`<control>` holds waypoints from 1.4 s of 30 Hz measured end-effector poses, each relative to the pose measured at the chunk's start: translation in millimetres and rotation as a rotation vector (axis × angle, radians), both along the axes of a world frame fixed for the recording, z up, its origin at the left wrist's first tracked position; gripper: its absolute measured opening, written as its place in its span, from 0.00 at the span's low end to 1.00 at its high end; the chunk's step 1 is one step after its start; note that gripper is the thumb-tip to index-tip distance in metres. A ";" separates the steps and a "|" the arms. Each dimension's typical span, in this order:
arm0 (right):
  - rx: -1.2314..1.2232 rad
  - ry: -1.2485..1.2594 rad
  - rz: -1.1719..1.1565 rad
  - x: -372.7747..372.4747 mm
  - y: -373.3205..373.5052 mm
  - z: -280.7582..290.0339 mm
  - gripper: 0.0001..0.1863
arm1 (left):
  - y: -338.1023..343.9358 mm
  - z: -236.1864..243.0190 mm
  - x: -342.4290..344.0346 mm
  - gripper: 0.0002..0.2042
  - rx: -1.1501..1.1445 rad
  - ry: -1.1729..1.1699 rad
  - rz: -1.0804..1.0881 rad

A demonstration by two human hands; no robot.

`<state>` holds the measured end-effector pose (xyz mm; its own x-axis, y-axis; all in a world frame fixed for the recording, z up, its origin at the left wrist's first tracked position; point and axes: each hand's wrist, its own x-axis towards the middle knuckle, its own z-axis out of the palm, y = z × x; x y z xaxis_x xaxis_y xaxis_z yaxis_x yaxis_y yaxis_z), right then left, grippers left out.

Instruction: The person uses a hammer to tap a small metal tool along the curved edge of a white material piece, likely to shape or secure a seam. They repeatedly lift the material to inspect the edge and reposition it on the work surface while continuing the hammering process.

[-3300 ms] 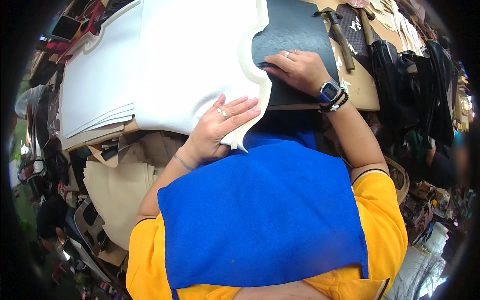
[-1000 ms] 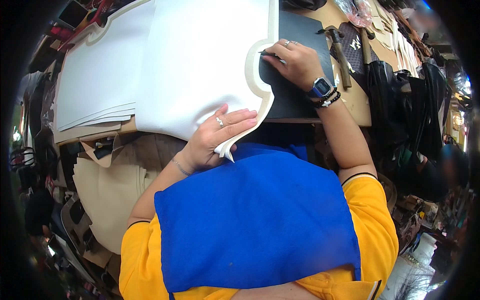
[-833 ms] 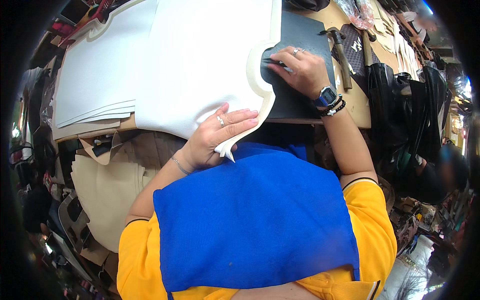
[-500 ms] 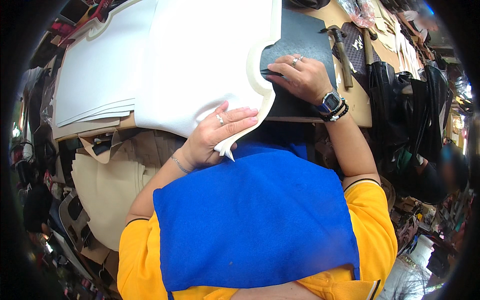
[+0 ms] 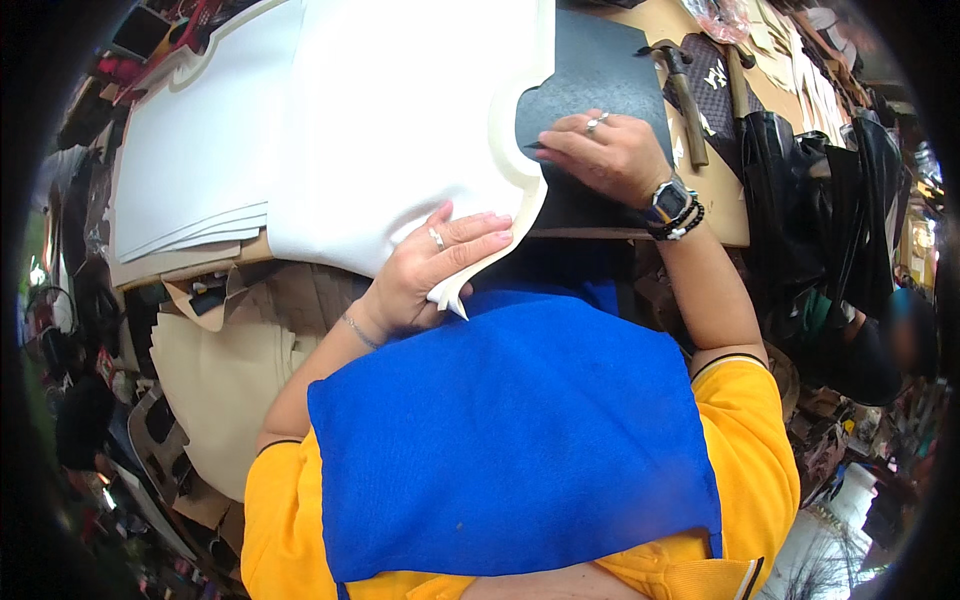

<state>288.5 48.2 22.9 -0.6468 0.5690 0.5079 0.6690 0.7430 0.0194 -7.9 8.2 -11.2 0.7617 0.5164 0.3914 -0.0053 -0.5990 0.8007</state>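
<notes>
A large white sheet-like panel (image 5: 390,110) with a cream raised border lies over the table and hangs past its near edge. On its near right corner rests my left hand (image 5: 430,260), with thumb and two fingers stretched flat on the surface. The other fingers are partly hidden below the edge, beside narrow pointed white tabs (image 5: 450,298). My right hand (image 5: 610,155) is closed in a pinch over a dark grey mat (image 5: 590,60). From its fingertips pokes a small dark pointed tool (image 5: 533,147), close to the border's inward curve. Most of that tool is hidden.
A hammer (image 5: 688,110) lies right of the mat, near a second wooden handle (image 5: 740,95). Black bag-like pieces (image 5: 780,190) hang at the table's right. Flat white sheets (image 5: 200,150) are stacked at left; beige pieces (image 5: 215,380) sit below them.
The dark tool shows less between my right fingertips, and the hand sits slightly farther from the border. My left hand stays in place on the panel. The view has shifted slightly.
</notes>
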 end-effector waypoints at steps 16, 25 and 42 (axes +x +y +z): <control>-0.368 -0.008 -1.173 134.6 18.4 -11.7 0.27 | 102.2 34.4 46.6 0.53 0.442 0.997 0.531; -0.450 0.092 -1.300 149.1 25.1 -24.8 0.22 | 122.5 32.0 63.9 0.50 0.673 0.871 0.137; -0.705 0.302 -0.889 65.2 -30.5 2.3 0.23 | 143.1 21.8 134.7 0.23 0.303 0.591 0.470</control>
